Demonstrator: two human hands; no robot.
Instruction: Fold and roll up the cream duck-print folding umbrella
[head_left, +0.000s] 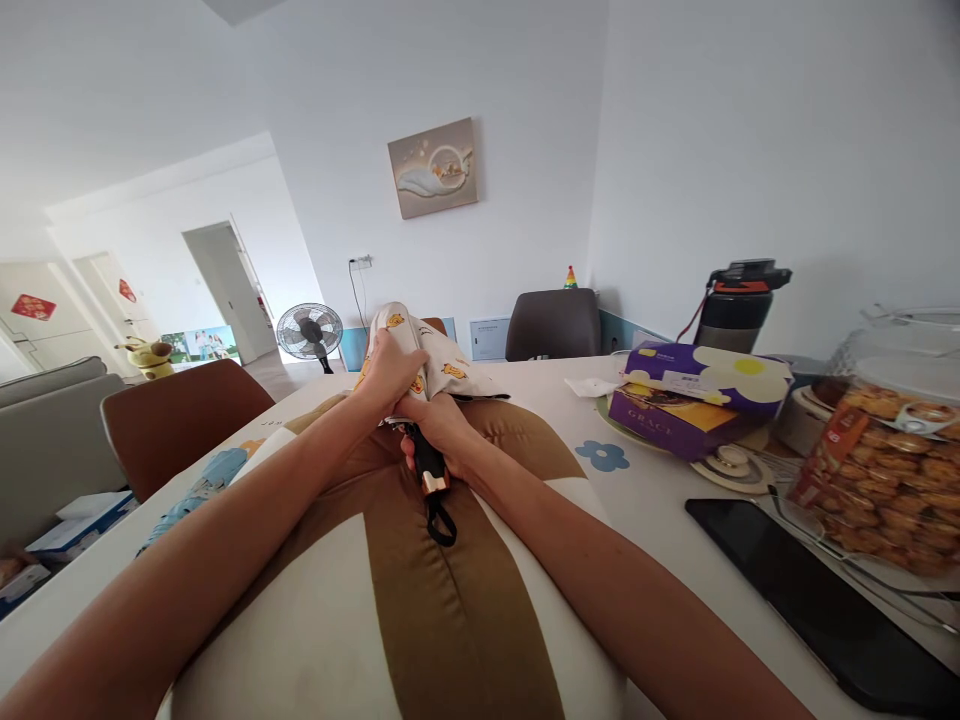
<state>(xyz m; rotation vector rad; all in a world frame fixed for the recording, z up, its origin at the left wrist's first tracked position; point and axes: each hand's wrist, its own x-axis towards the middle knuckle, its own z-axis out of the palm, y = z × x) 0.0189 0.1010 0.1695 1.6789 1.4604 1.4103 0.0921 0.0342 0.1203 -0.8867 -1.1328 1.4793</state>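
Observation:
A folding umbrella (pixel 442 362) is held in front of my body, its white canopy printed with orange cartoon figures. Its black handle (pixel 429 462) points towards me and ends in a copper-coloured band with a black wrist loop (pixel 442 524). My left hand (pixel 394 368) is wrapped round the gathered cloth. Just below it, my right hand (pixel 441 428) closes round the lower canopy and the top of the handle. Part of the cloth hangs loose to the right. The umbrella's ribs are mostly hidden by my hands and the fabric.
On the white table (pixel 637 510) at right lie a black phone (pixel 817 600), a cookie jar (pixel 885 480), purple boxes (pixel 675 415) and a dark bottle (pixel 739 310). A folded blue item (pixel 199 490) lies at left. Chairs (pixel 555 325) stand around, and a fan (pixel 310 331) stands behind.

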